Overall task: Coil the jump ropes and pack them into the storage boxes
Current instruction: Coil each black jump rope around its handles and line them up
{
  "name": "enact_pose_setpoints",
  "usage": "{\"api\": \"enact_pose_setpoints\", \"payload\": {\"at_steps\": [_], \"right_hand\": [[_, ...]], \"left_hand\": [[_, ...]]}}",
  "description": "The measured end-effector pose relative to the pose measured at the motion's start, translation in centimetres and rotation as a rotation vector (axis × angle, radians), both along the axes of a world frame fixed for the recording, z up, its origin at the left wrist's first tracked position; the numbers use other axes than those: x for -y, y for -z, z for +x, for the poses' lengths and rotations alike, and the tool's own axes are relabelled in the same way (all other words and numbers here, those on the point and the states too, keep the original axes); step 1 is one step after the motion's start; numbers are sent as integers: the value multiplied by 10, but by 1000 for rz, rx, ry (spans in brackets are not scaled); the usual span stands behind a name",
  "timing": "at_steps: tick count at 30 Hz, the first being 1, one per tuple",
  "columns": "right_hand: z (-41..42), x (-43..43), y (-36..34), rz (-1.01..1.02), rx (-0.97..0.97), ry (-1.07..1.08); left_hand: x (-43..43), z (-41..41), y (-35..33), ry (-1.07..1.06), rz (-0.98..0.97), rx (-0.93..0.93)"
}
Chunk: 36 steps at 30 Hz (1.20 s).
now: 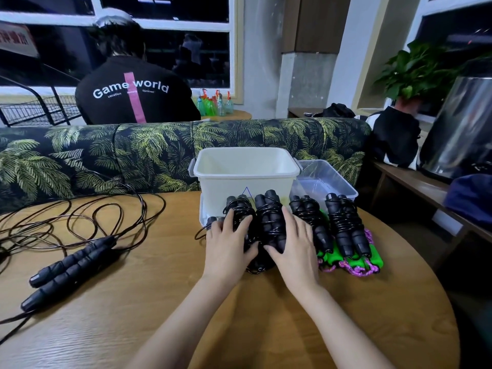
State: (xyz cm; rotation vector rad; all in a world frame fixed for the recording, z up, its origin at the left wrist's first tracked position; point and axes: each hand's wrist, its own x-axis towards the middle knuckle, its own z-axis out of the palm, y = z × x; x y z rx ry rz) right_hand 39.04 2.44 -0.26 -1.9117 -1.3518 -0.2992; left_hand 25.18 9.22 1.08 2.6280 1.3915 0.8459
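Left hand (229, 246) grips left bundle (239, 209); right hand (292, 249) grips middle bundle (269, 217). White box (246, 179) just beyond fingertips (287, 218); spare bundles (346, 222) right, loose rope (74, 259) left.

White "Game world", with smaller "vacation" and "forever" beneath, on a black T-shirt (111, 107); a blue triangle (247, 192) on the white plastic storage box (226, 182).

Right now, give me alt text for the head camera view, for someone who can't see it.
At a round wooden table, the left hand grips one coiled black rope and the right hand a second coil, before a white storage box. Two more coils lie right of them on green-handled ropes; an uncoiled black rope sprawls left.
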Motion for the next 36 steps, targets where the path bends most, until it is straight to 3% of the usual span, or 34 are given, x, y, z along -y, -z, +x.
{"api": "enact_pose_setpoints", "payload": {"at_steps": [4,10,13,16,18,21,23,25,27,29,31,36], "right_hand": [[-2,4,4,1,-145,-68],[-10,13,1,8,-36,-47],[-8,11,-9,161,-91,44],[5,6,-21,238,56,70],[12,0,-22,188,192,64],[12,-5,-14,10,368,9],[6,-3,-7,-137,359,-73],[4,4,-6,-199,167,-177],[6,10,-9,-188,-12,-225],[8,15,-12,-221,-37,-217],[9,16,-13,-321,-42,-223],[0,7,-7,-291,-185,-327]], "left_hand": [[8,-4,-8,8,-76,108],[4,-14,-18,-9,-204,320],[-1,-17,-22,-81,-369,665],[-11,-26,-27,-163,-694,1144],[-8,-30,-33,-140,-870,1403],[-1,-27,-30,-56,-1047,1573],[4,-21,-21,28,-1095,1538],[10,-17,-14,28,-1063,1381],[14,-17,-9,-1,-837,999],[15,-18,-9,-52,-506,567],[12,-19,-9,-26,-324,355],[8,-16,-7,100,-355,-10]]}}
